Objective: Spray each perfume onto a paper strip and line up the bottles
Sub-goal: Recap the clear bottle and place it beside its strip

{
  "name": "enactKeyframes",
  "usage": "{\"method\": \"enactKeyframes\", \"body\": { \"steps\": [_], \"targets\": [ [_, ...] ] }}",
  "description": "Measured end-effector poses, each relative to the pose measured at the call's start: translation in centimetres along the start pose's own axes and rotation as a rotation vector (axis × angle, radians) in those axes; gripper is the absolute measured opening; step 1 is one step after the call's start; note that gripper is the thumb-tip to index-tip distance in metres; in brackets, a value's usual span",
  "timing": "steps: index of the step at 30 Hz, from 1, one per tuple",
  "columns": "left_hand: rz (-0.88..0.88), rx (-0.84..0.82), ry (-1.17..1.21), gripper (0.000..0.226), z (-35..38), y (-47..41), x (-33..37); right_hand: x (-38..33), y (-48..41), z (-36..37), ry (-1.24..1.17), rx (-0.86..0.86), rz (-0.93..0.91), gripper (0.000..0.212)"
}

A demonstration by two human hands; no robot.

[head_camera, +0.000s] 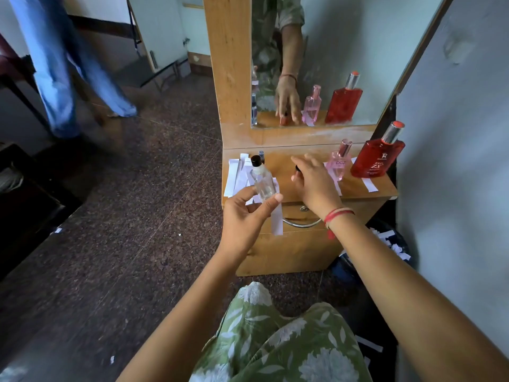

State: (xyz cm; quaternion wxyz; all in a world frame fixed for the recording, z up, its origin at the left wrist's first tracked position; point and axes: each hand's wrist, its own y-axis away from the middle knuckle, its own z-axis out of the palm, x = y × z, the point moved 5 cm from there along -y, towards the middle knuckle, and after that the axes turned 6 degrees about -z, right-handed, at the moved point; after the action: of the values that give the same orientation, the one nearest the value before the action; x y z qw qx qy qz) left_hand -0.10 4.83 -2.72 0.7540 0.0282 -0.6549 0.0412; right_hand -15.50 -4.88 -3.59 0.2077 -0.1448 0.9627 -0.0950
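Left hand (246, 213): raised in front of the dresser top, thumb and fingers pinching the lower part of a clear bottle (261, 180); a paper strip (276, 219) hangs down behind the fingers, whether it is pinched too I cannot tell
Clear bottle: tilted, black cap up and leaning left, held off the surface above the left paper strips
Right hand (309, 179): palm down over the middle of the dresser top, fingers spread loosely; a small dark object (297, 169) shows at the fingertips, contact unclear
Wrist: red thread band (337, 215) on the right one
Pink bottle (338, 162): upright on the top, just right of the right hand, standing on a strip
Red bottle (378, 158): upright at the far right, beside the pink one, silver neck with red cap, a strip (369, 184) under it
Small dark bottle (261, 157): upright at the back left, behind the clear bottle
Loose strips (234, 175): fanned on the left end of the top
Dresser (303, 244): wooden, drawer with metal handle below the top
Mirror (344, 51): reflects the right hand, pink and red bottles
Floor right of dresser: dark bag with many white strips (391, 244)
Background left: another person's legs (68, 64) in blue trousers, blurred
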Motion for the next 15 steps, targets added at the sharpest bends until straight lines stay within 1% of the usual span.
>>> {"method": "enactKeyframes", "body": {
  "steps": [4,7,11,13,14,15],
  "targets": [
    [-0.04,0.0,0.03,0.019,-0.3,0.0,-0.3,0.8,-0.6,0.3,0.07,0.069,0.017,0.041],
    [-0.05,-0.002,0.024,0.02,-0.1,0.1,-0.5,0.6,-0.4,-0.2,0.035,0.119,-0.004,0.037],
    [-0.063,0.001,0.044,0.022,0.2,0.0,-0.8,-0.4,0.9,-1.6,-0.184,0.22,-0.006,0.034],
    [-0.069,0.004,0.045,0.022,0.4,-0.1,-0.7,-0.9,2.5,-2.8,-0.354,0.29,0.014,0.026],
    [-0.072,0.004,0.046,0.022,0.5,-0.1,-0.7,-1.0,3.6,-3.3,-0.469,0.316,0.067,0.021],
    [-0.073,0.007,0.045,0.023,0.6,-0.1,-0.6,-1.0,4.8,-3.5,-0.601,0.303,0.166,0.019]
  ]
}}
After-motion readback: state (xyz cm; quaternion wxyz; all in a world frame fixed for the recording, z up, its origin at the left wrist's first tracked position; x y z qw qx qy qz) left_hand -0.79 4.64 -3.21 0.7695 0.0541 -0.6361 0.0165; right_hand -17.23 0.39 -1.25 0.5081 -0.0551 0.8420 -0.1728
